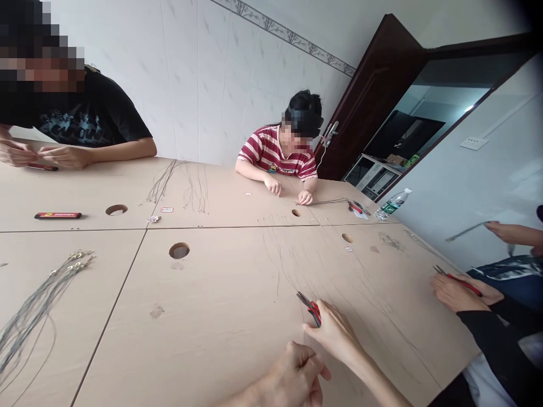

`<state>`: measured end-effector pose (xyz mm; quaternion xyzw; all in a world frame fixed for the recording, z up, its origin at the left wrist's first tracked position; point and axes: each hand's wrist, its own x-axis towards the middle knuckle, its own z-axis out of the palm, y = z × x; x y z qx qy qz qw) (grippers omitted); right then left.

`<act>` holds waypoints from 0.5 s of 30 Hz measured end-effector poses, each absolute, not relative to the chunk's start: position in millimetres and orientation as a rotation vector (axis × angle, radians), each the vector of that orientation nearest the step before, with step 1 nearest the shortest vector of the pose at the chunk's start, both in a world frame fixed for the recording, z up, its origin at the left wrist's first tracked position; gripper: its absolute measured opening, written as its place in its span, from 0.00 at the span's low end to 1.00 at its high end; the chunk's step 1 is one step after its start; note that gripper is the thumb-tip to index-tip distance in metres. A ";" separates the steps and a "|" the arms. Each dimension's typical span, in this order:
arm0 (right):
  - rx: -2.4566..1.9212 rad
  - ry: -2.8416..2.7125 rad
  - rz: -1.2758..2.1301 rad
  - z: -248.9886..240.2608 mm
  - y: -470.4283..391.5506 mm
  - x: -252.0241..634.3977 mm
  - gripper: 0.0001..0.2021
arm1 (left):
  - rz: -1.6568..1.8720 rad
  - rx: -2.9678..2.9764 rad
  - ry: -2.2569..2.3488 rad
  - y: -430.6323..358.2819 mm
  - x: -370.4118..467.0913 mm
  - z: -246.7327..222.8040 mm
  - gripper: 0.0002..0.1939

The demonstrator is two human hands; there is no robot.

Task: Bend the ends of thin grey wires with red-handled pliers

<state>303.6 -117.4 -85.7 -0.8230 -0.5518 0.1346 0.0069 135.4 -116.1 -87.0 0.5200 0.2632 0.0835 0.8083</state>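
My right hand [337, 330] is closed around a pair of pliers [313, 310] with red and black handles. The dark jaws point up and left, near the end of a thin wire [285, 274] on the table. Below and to the left, at the bottom of the view, my left hand [297, 370] is closed with its fingers curled. What it holds, if anything, I cannot make out. Several more thin wires [373, 294] lie across the tabletop beyond and right of my right hand.
A bundle of wires with metal ends [51, 294] lies at left on the table [203, 316], which has round holes and seams. Opposite sits a person in a striped shirt [271, 147]. At right, another person's hand [453, 291] is by red-handled pliers. A bottle [392, 204] stands at the far edge.
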 end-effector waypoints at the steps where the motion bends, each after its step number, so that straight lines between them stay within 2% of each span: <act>1: -2.594 -1.721 0.416 -83.2 -120.5 310.2 0.08 | 0.172 1.109 0.566 -117.0 136.5 -87.5 0.16; 15: -2.541 -1.676 0.462 -47.2 -121.7 355.1 0.07 | -0.047 0.776 0.705 -139.5 172.2 -105.4 0.08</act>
